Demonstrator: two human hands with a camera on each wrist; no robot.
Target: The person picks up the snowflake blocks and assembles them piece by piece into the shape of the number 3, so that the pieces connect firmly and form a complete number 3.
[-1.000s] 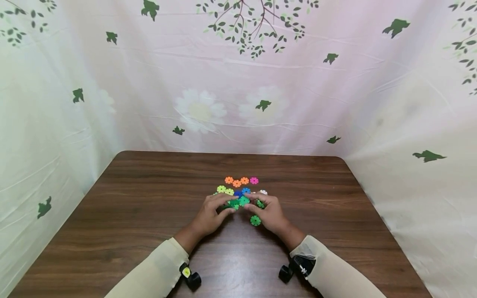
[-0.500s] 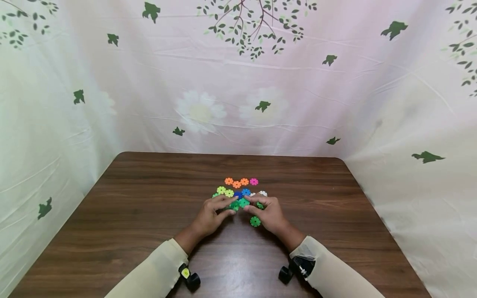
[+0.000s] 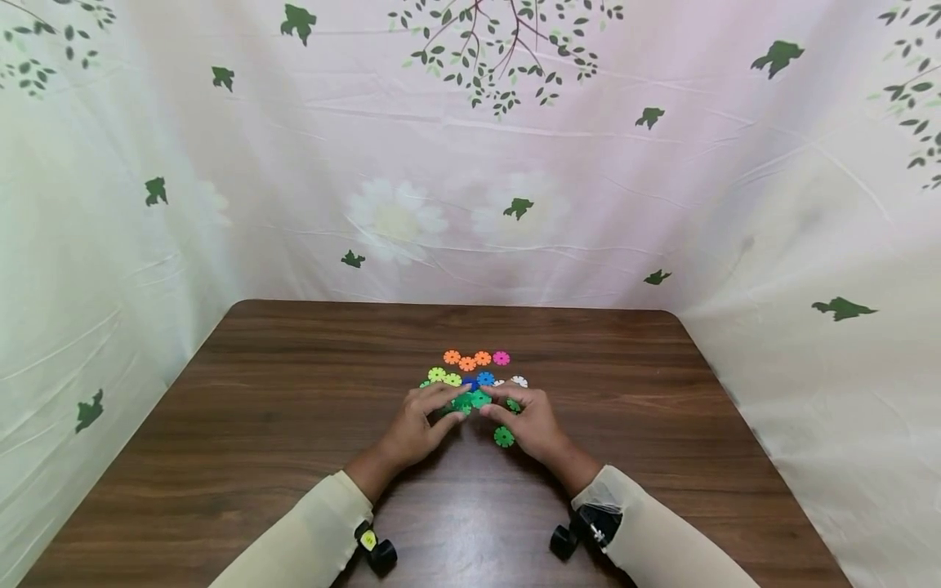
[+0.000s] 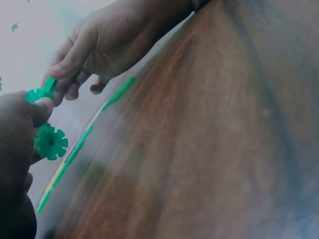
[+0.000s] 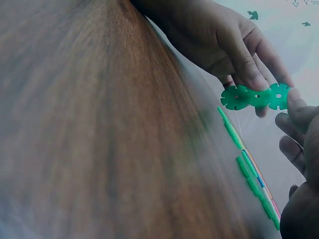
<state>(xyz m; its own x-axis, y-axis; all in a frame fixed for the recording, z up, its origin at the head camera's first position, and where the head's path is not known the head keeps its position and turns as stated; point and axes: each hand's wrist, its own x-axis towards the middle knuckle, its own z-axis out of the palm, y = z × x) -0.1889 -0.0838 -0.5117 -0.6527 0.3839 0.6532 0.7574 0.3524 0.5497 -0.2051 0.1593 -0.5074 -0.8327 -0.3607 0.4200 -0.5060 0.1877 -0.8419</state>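
Green flower-shaped interlocking discs (image 3: 480,398), linked in a short chain, are held between my two hands just above the table. My left hand (image 3: 415,420) pinches the left part of the chain between thumb and fingers. The right hand (image 3: 535,420) pinches its other end. In the right wrist view the joined discs (image 5: 237,97) run in a row from one hand to the other. One disc (image 4: 51,143) hangs face-on by the left fingers in the left wrist view. Fingertips partly cover the chain, so how the slots meet is hidden.
On the wooden table (image 3: 294,457), loose discs lie flat behind the hands: orange (image 3: 467,364), pink (image 3: 501,358), yellow (image 3: 437,374), blue (image 3: 486,378) and white (image 3: 519,381). A loose green disc (image 3: 503,437) lies beside the right hand. A printed curtain (image 3: 456,147) surrounds the table.
Both hands stay in nearly the same place. The held green discs tilt slightly between the fingers; the loose discs on the table have not moved.
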